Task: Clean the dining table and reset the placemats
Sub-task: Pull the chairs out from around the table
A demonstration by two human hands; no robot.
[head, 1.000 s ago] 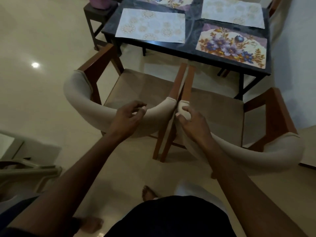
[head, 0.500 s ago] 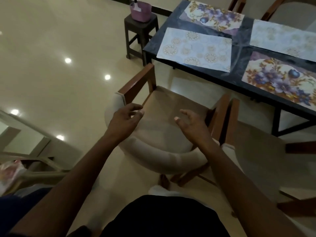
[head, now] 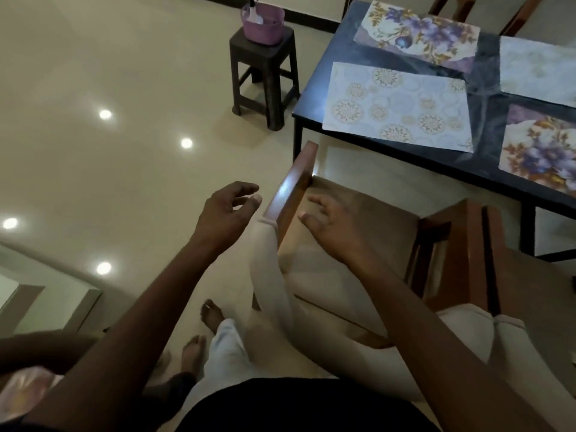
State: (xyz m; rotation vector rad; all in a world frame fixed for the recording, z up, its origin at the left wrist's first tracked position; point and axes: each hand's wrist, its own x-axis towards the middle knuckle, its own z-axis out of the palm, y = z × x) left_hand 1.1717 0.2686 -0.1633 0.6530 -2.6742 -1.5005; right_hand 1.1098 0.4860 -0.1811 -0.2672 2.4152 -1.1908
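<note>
Bare-skinned left hand (head: 226, 207) and right hand (head: 332, 227), centre frame, both grips wide and empty, fingers loosely curled. Poised either side of wooden chair arm (head: 293, 185); contact not discernible. Padded chair (head: 339, 244) below right hand, second chair (head: 486, 260) just beside it. Dark table (head: 314, 88) upper right, carrying pale medallion placemat (head: 396, 107) plus floral placemats (head: 417, 32). Purple basket (head: 263, 24) on stool (head: 265, 76), top centre.
</note>
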